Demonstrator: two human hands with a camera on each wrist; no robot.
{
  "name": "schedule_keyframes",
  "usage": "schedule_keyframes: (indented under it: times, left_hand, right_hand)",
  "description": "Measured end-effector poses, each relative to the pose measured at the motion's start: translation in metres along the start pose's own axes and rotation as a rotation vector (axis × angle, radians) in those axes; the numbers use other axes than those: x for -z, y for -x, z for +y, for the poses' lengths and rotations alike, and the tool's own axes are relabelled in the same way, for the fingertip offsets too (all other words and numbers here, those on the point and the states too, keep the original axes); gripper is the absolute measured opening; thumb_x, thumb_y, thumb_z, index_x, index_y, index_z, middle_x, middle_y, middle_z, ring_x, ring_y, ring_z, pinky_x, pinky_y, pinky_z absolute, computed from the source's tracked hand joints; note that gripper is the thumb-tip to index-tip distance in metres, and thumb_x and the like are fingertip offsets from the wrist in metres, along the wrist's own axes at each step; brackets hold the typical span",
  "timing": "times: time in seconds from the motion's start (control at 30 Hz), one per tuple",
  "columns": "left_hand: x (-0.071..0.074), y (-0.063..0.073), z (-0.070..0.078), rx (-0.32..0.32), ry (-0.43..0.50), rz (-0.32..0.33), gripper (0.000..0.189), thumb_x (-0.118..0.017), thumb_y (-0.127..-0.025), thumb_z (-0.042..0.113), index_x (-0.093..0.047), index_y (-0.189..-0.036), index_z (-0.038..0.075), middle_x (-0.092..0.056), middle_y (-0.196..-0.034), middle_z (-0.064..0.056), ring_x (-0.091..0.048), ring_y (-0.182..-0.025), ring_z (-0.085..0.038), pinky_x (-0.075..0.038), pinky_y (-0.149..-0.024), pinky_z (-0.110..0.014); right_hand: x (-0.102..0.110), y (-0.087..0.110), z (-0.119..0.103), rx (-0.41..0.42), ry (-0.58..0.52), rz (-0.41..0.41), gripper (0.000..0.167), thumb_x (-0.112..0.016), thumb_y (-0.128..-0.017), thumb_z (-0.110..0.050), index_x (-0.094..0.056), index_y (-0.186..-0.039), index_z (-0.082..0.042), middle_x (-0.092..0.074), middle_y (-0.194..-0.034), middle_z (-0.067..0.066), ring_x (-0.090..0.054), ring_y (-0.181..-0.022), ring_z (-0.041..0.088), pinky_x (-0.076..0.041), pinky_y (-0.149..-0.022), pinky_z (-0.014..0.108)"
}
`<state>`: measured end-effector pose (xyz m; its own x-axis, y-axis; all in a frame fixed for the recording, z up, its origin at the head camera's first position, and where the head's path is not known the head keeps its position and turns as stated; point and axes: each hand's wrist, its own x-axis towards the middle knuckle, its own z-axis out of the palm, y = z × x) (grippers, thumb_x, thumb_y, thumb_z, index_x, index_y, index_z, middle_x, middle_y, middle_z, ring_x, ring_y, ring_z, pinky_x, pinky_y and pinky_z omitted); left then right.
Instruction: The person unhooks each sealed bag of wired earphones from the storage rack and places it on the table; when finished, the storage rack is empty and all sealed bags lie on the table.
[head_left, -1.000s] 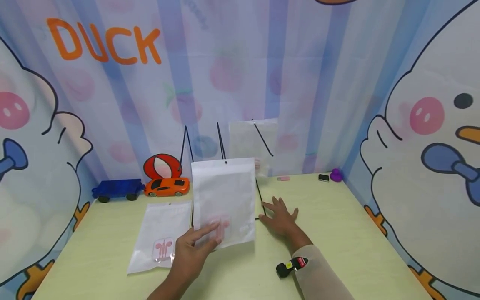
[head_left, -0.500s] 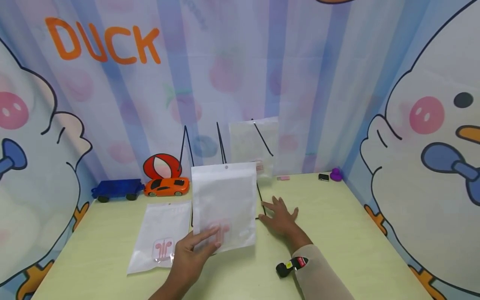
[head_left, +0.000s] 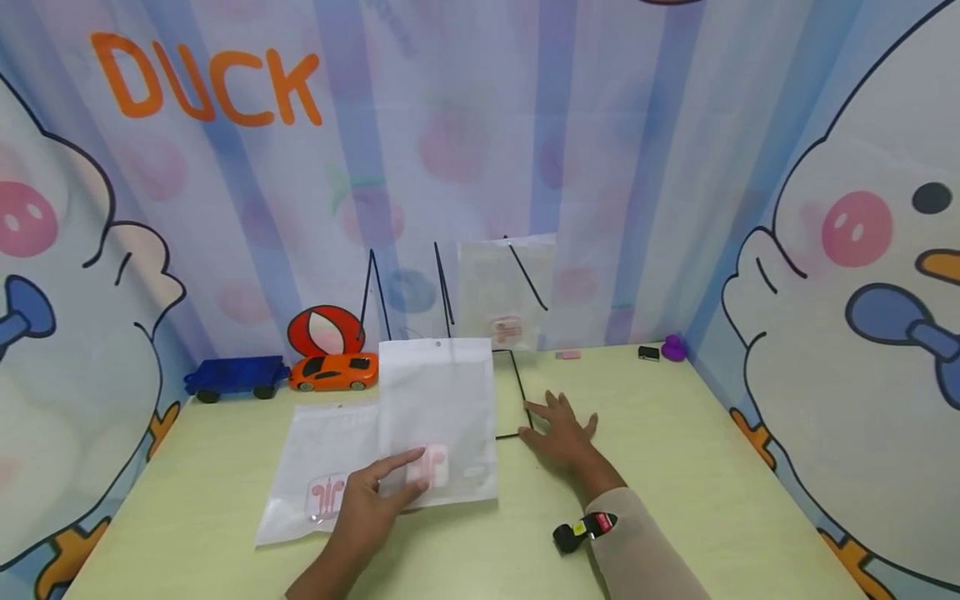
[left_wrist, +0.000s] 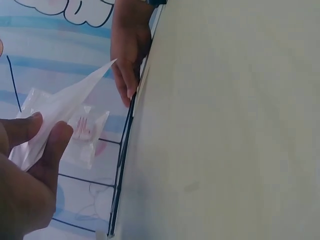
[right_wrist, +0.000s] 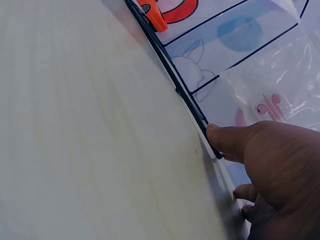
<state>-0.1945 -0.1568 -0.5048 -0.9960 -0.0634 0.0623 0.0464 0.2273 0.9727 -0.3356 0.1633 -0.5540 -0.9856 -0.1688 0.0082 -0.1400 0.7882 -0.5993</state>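
My left hand (head_left: 367, 508) pinches a white plastic pouch (head_left: 438, 392) near its lower left corner, with pink earphones in a small case showing through. In the left wrist view that pouch (left_wrist: 75, 95) appears nearly edge-on between thumb and finger. The pouch stands upright in front of a black wire display rack (head_left: 518, 383), covering part of its base. A similar pouch (head_left: 487, 283) hangs from the rack's right arm. My right hand (head_left: 561, 435) lies with fingers spread at the right of the rack's base, and its thumb (right_wrist: 227, 140) touches the base wire in the right wrist view.
Another earphone pouch (head_left: 322, 450) lies flat on the table at left. Behind it stand an orange toy car (head_left: 333, 372), a blue toy wagon (head_left: 238, 377) and a red ring-shaped object (head_left: 307, 329). A pink item (head_left: 567, 355), a small black item (head_left: 648, 353) and a purple one (head_left: 673, 348) sit at back right.
The pouch in my left hand has come down and slightly left, off the rack's middle arm, uncovering more of the base and hanging pouch. My right hand stays put.
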Motion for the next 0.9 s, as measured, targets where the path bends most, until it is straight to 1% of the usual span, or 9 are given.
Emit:
schedule_keyframes:
  times: [0.07, 0.13, 0.17, 0.23, 0.4, 0.47, 0.67, 0.73, 0.9]
  left_hand:
    - [0.006, -0.004, -0.001, 0.061, 0.056, -0.024, 0.045, -0.088, -0.091, 0.006, -0.080, -0.134, 0.015, -0.058, -0.164, -0.009, -0.041, -0.159, -0.033, -0.065, -0.099, -0.044]
    - [0.013, -0.008, -0.002, 0.116, 0.115, -0.039, 0.048, -0.085, -0.092, 0.002, -0.077, -0.138, 0.011, -0.045, -0.173, -0.013, -0.041, -0.157, -0.034, -0.069, -0.082, -0.039]
    - [0.017, -0.010, -0.002, 0.135, 0.125, -0.041, 0.049, -0.084, -0.093, 0.001, -0.076, -0.140, 0.011, -0.039, -0.175, -0.014, -0.043, -0.155, -0.035, -0.069, -0.080, -0.037]
    - [0.024, -0.015, -0.003, 0.183, 0.126, -0.038, 0.050, -0.082, -0.094, 0.000, -0.074, -0.142, 0.011, -0.030, -0.179, -0.016, -0.050, -0.149, -0.036, -0.069, -0.078, -0.036]
    - [0.043, -0.026, -0.002, 0.297, 0.032, -0.021, 0.052, -0.081, -0.096, 0.005, -0.073, -0.145, 0.021, -0.025, -0.182, -0.014, -0.059, -0.139, -0.035, -0.069, -0.081, -0.035]
    - [0.051, -0.029, -0.003, 0.311, 0.016, -0.026, 0.052, -0.081, -0.097, 0.007, -0.071, -0.147, 0.021, -0.024, -0.182, -0.015, -0.061, -0.135, -0.033, -0.068, -0.083, -0.036]
    - [0.078, -0.027, -0.002, 0.315, 0.033, -0.026, 0.056, -0.081, -0.099, 0.015, -0.066, -0.153, 0.021, -0.021, -0.179, -0.019, -0.075, -0.102, -0.021, -0.068, -0.083, -0.037]
    - [0.088, -0.026, -0.001, 0.326, 0.014, -0.018, 0.057, -0.082, -0.099, 0.017, -0.065, -0.154, 0.022, -0.019, -0.181, -0.019, -0.073, -0.106, -0.020, -0.068, -0.083, -0.035]
    - [0.114, -0.027, -0.005, 0.359, -0.030, -0.020, 0.060, -0.080, -0.101, 0.022, -0.059, -0.158, 0.023, -0.009, -0.185, -0.019, -0.055, -0.137, -0.035, -0.066, -0.087, -0.027]
  right_hand:
    - [0.001, 0.000, -0.001, 0.004, -0.014, 0.005, 0.056, -0.066, -0.106, -0.043, -0.059, -0.159, -0.024, -0.028, -0.180, 0.019, -0.013, -0.171, 0.044, 0.011, -0.123, 0.087]
    - [0.001, 0.001, -0.002, 0.010, -0.032, 0.008, 0.056, -0.067, -0.106, -0.041, -0.060, -0.158, -0.022, -0.029, -0.180, 0.020, -0.013, -0.171, 0.045, 0.012, -0.123, 0.087]
    - [0.001, 0.001, -0.002, 0.011, -0.037, 0.007, 0.056, -0.067, -0.106, -0.041, -0.060, -0.158, -0.022, -0.029, -0.180, 0.020, -0.013, -0.171, 0.045, 0.012, -0.123, 0.087]
    - [0.002, 0.002, -0.003, 0.010, -0.050, 0.008, 0.056, -0.067, -0.105, -0.040, -0.061, -0.157, -0.021, -0.029, -0.179, 0.021, -0.012, -0.171, 0.045, 0.013, -0.123, 0.087]
    - [0.003, 0.003, -0.003, 0.005, -0.038, 0.008, 0.056, -0.067, -0.106, -0.040, -0.060, -0.158, -0.021, -0.029, -0.180, 0.020, -0.013, -0.171, 0.045, 0.012, -0.123, 0.086]
    - [0.003, 0.003, -0.003, 0.003, -0.035, 0.005, 0.056, -0.067, -0.106, -0.041, -0.060, -0.158, -0.022, -0.029, -0.180, 0.020, -0.013, -0.171, 0.045, 0.012, -0.123, 0.086]
    - [0.004, 0.005, -0.003, 0.000, -0.034, 0.002, 0.056, -0.066, -0.106, -0.041, -0.060, -0.158, -0.022, -0.029, -0.180, 0.019, -0.012, -0.171, 0.045, 0.012, -0.123, 0.086]
    - [0.003, 0.005, -0.003, -0.001, -0.036, 0.000, 0.056, -0.067, -0.106, -0.041, -0.060, -0.158, -0.022, -0.029, -0.180, 0.019, -0.012, -0.171, 0.045, 0.012, -0.123, 0.086]
    - [0.002, 0.003, 0.000, 0.002, -0.024, -0.002, 0.056, -0.065, -0.107, -0.043, -0.059, -0.159, -0.023, -0.028, -0.181, 0.019, -0.012, -0.171, 0.044, 0.012, -0.124, 0.086]
